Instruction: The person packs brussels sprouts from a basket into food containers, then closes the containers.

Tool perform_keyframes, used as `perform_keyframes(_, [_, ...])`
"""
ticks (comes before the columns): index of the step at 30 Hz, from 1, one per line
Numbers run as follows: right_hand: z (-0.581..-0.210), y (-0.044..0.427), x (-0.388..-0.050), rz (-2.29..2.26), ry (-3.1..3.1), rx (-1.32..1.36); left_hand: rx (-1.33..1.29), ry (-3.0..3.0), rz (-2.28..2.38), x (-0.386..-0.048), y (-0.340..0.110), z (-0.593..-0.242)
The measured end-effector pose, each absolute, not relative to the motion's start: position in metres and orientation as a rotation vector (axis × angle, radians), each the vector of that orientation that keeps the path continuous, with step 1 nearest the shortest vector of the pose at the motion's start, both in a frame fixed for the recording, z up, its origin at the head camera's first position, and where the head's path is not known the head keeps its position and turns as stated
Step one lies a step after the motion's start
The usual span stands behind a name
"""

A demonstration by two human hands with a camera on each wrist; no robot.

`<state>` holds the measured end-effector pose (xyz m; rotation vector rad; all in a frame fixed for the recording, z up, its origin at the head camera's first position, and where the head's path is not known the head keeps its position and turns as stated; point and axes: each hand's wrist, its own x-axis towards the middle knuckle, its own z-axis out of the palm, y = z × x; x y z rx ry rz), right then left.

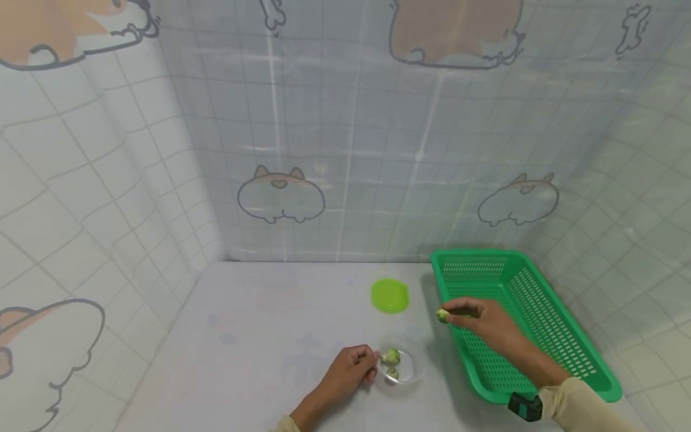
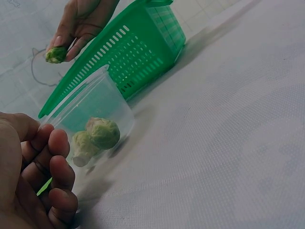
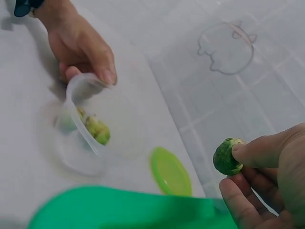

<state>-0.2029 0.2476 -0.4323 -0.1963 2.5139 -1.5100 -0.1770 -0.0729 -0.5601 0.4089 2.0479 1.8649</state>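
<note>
My right hand (image 1: 488, 324) pinches a small green sprout (image 1: 442, 315) between thumb and fingers, above the left rim of the green basket (image 1: 469, 366). In the right wrist view that sprout (image 3: 228, 156) is leafy and round. A clear round container (image 1: 412, 369) stands on the table with two sprouts inside, one (image 1: 391, 357) behind the other (image 1: 392, 373). My left hand (image 1: 348, 372) pinches the container's left rim between thumb and curled fingers. The left wrist view shows the two sprouts (image 2: 104, 133) lying together at the container's bottom.
A bright green round lid (image 1: 390, 296) lies flat on the table behind the container. The green basket runs along the table's right side, near the patterned right curtain (image 1: 648, 252). Another curtain (image 1: 351, 180) hangs at the table's back edge.
</note>
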Motion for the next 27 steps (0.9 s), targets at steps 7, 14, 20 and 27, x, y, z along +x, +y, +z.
perform_keyframes(7, [-0.434,0.229,-0.198,-1.476,2.512,-0.306,0.405,2.035,1.872,-0.177,-0.073,-0.560])
perform_keyframes(14, [-0.439,0.216,-0.194,-1.472,2.440,-0.335,0.403,2.049,1.861,-0.178,-0.073,-0.560])
perform_keyframes(20, [-0.445,0.210,-0.195,-1.479,2.418,-0.392,0.404,2.037,1.873,-0.178,-0.073,-0.560])
perform_keyframes(27, [-0.450,0.204,-0.196,-1.443,2.465,-0.401,0.409,2.043,1.863,-0.178,-0.074,-0.559])
